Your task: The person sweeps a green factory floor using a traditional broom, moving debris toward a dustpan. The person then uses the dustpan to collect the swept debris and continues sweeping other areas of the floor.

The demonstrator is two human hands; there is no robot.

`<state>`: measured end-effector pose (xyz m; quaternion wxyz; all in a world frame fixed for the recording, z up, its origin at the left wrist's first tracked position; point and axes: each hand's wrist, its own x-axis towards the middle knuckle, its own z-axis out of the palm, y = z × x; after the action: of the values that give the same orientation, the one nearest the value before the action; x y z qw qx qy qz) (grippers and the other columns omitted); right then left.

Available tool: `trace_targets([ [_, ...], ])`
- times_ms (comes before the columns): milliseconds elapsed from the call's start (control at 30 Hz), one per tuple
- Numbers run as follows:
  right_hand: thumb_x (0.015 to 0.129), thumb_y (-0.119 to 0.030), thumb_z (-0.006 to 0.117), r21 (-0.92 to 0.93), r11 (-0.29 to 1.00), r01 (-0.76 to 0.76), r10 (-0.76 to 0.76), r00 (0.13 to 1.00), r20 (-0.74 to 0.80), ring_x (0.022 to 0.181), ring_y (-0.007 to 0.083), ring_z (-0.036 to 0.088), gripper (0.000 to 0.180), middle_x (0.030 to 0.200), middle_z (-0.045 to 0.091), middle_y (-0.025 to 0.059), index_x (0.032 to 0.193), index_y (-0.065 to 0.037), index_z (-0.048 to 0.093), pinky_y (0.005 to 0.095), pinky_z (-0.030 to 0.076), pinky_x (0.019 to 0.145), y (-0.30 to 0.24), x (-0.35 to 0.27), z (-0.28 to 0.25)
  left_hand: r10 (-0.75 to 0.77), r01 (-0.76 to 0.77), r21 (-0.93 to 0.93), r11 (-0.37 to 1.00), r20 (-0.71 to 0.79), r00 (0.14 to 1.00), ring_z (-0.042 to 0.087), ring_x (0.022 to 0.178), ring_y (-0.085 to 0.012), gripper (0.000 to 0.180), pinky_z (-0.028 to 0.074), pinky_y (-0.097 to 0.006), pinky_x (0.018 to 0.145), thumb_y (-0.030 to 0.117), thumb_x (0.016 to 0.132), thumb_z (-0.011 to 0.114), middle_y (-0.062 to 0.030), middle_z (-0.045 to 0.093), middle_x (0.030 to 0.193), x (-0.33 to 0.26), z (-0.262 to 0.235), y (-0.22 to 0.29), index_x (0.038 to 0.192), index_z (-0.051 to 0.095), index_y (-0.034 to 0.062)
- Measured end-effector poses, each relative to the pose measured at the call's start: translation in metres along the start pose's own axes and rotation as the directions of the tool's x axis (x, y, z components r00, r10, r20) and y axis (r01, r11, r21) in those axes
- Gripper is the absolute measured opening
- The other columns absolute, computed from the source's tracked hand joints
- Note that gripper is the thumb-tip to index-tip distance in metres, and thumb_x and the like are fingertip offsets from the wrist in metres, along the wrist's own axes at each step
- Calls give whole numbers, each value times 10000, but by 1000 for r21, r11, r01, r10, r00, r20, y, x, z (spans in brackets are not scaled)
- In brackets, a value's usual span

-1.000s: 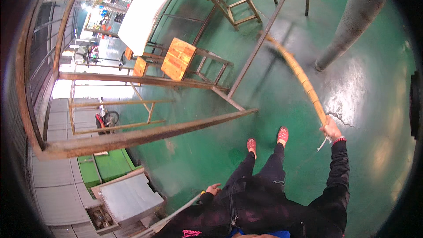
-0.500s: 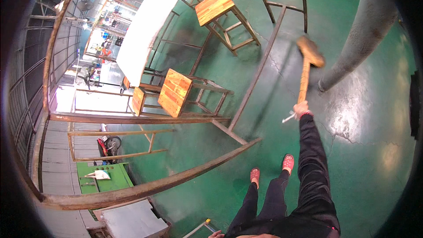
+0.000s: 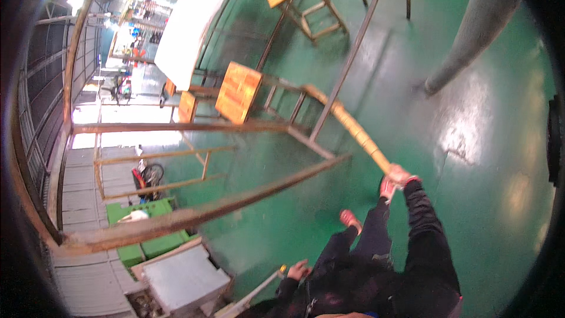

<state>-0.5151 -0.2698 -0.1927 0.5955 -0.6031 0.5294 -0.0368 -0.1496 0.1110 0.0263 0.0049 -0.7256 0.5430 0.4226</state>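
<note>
My right hand (image 3: 400, 175) is closed around the lower end of a long-handled mallet (image 3: 360, 134), my arm stretched out ahead. Its pale handle has dark bands along it and slants away to the upper left. The brown head, seen nearly edge-on, overlaps the metal bar (image 3: 338, 97) of a frame; whether the two touch I cannot tell. Low in the view my left hand (image 3: 300, 270) hangs at my side, its fingers loosely bent and apart, with nothing visible in them. A pale tube with a yellow tip (image 3: 282, 269) shows just left of that hand.
A large brown metal frame (image 3: 194, 215) spans the left side. Beyond it stand wooden-topped stools (image 3: 238, 93) and a white-topped table (image 3: 191, 23). A thick grey column (image 3: 471, 41) rises at the right. A green table (image 3: 156, 241) and a grey box (image 3: 185, 277) lie lower left.
The mallet has swung from pointing up and right to pointing up and left. My right hand has come lower and nearer. More of my left hand now shows, and my feet have stepped.
</note>
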Motion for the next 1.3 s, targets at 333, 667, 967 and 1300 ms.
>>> trace_targets([
  [333, 591, -78, 556, 196, 882, -428, 470, 826, -313, 632, 287, 596, 314, 746, 575, 204, 879, 22, 482, 343, 464, 556, -23, -181, -1, -420, 524, -615, 589, 321, 849, 545, 641, -78, 421, 431, -223, 488, 80, 795, 473, -28, 626, 867, 8, 23, -82, 1211, 441, 135],
  [667, 630, -160, 579, -734, 613, 291, -260, 952, 160, 498, 262, 565, 142, 503, 525, 112, 625, -21, 549, 378, 462, 444, 13, -176, 145, -571, 333, -923, 194, 170, 803, 588, 680, -152, 418, 509, -290, 599, 51, 787, 458, -86, 610, 870, -80, 73, -172, 1203, 434, 91],
  [967, 840, -137, 402, 726, -34, -687, 92, 721, 687, 354, 83, 316, 160, 471, 337, 0, 695, -71, 392, 202, 266, 303, -234, -211, 330, -684, 184, -943, -277, 327, 652, 562, 640, -136, 466, 498, -284, 585, 27, 768, 461, -76, 607, 834, -144, 171, -193, 1225, 400, 90],
  [1300, 799, -25, 425, 492, 22, -870, 261, 480, 837, 417, 85, 329, 51, 584, 363, 17, 821, 16, 405, 188, 286, 340, -319, -209, 400, -638, 93, -963, -253, 239, 732, 572, 727, -152, 429, 488, -282, 635, 83, 800, 462, -95, 604, 903, -145, 173, -186, 1225, 401, 88],
])
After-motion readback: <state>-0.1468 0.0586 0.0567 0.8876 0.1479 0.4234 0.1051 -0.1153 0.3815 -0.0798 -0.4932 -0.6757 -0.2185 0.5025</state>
